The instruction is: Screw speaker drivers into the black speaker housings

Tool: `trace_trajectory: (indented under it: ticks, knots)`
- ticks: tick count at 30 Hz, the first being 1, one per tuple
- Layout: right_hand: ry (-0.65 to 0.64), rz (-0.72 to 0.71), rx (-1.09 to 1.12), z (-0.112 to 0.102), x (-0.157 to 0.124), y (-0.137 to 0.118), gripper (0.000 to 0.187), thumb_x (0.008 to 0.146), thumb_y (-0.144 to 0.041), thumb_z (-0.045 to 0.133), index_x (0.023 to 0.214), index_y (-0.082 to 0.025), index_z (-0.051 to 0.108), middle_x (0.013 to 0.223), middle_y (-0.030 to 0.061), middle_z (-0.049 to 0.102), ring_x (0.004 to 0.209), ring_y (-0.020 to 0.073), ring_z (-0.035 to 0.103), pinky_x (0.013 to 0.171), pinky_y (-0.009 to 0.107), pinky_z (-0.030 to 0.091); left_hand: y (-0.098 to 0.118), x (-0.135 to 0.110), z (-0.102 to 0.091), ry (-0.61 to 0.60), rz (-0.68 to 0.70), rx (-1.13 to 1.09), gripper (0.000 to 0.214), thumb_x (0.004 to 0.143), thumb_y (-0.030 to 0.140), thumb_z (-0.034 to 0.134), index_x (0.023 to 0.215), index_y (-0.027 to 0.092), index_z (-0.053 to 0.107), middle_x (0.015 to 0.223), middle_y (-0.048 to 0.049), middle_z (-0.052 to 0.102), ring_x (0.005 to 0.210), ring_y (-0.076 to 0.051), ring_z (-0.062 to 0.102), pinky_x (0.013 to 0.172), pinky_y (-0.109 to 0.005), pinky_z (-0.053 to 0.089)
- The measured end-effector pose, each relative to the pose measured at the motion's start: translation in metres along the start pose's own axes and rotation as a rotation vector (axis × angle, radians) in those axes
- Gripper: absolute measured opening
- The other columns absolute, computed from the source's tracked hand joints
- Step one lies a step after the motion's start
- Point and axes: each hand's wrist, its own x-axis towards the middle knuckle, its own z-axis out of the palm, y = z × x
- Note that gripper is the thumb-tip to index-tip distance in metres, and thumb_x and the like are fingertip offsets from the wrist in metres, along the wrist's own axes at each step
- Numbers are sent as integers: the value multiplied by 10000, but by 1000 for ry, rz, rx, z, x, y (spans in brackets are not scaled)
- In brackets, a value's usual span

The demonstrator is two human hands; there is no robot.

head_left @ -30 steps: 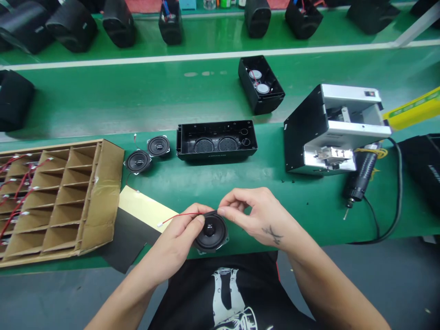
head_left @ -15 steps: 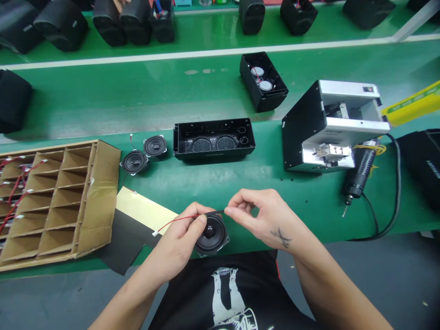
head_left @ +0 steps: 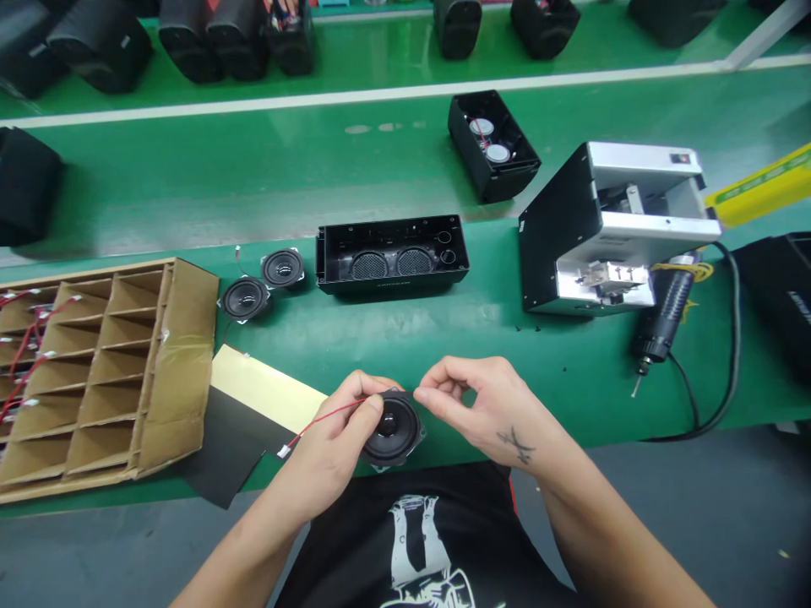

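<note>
My left hand [head_left: 345,426] grips a round black speaker driver [head_left: 391,431] near the bench's front edge, thumb on its rim. A red wire with a white plug [head_left: 284,452] runs out past that thumb. My right hand [head_left: 472,405] is closed in a pinch at the driver's upper right edge, on the end of a thin black strip [head_left: 407,393] that is mostly hidden. Left of my hands lies a black sheet [head_left: 231,439] with a pale yellow backing [head_left: 266,384]. Two more speaker drivers [head_left: 282,268] rest beyond it, beside an open black speaker case [head_left: 393,257].
At left stands a cardboard divider box [head_left: 190,363] holding wired parts. To the right are a silver-and-black machine [head_left: 614,228] and an electric screwdriver [head_left: 665,317] with its cable. Another open case [head_left: 494,145] sits farther back, and several black cases [head_left: 459,29] line the far side.
The black strip, stretched between my hands before, now sits lower against the driver's rim. The open case farther back has shifted slightly right. A co-worker's hand at the top left has moved right.
</note>
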Motion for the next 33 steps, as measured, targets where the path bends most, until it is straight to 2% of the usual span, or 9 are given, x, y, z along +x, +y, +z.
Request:
trace_trajectory:
  ticks: [6, 15, 18, 22, 28, 31, 33]
  knots:
    - [23, -8, 23, -2, -2, 2, 202, 966, -355, 721, 823, -216, 750, 721, -31, 709, 642, 113, 593, 606, 237, 468, 1, 1, 7, 10, -65, -193, 324, 1005, 548, 650, 993, 224, 640, 1191, -62, 700, 924, -198, 656, 693, -319, 633]
    - [46, -19, 27, -2, -3, 3, 232, 980, -358, 702, 807, -207, 737, 710, -25, 699, 634, 115, 589, 604, 239, 472, -3, 7, 13, 111, -54, -215, 363, 954, 568, 717, 973, 210, 661, 1174, -63, 700, 901, -182, 655, 708, -307, 631]
    - [51, -11, 42, 0, -3, 5, 239, 980, -372, 705, 813, -205, 734, 711, -26, 697, 637, 113, 588, 606, 238, 473, -5, 8, 14, 122, -57, -222, 349, 953, 553, 725, 959, 213, 648, 1178, -52, 690, 885, -170, 641, 694, -296, 614]
    - [50, -25, 61, 3, -2, 8, 244, 984, -368, 701, 808, -201, 729, 710, -29, 693, 634, 107, 583, 616, 241, 470, -7, 10, 16, 155, -24, -220, 322, 971, 510, 724, 920, 210, 619, 1157, -32, 689, 892, -148, 630, 749, -271, 577]
    - [61, -17, 82, 5, 0, 12, 265, 991, -383, 692, 802, -199, 719, 683, -29, 668, 622, 113, 575, 624, 262, 475, -5, 14, 21, 173, -22, -285, 336, 938, 503, 761, 895, 207, 607, 1108, -21, 675, 850, -145, 625, 716, -275, 574]
    - [58, -27, 93, 9, 1, 17, 226, 966, -424, 745, 944, -200, 728, 773, -14, 694, 690, 133, 622, 687, 283, 525, -5, 15, 22, 173, -33, -328, 343, 943, 513, 758, 898, 212, 598, 1142, -23, 661, 875, -152, 640, 713, -274, 585]
    - [49, -25, 114, 12, 3, 20, 373, 930, -459, 799, 1180, -204, 691, 957, 17, 737, 797, 157, 683, 791, 318, 578, -8, 16, 22, 182, -13, -320, 332, 959, 507, 744, 904, 217, 591, 1179, -28, 659, 969, -169, 659, 777, -272, 591]
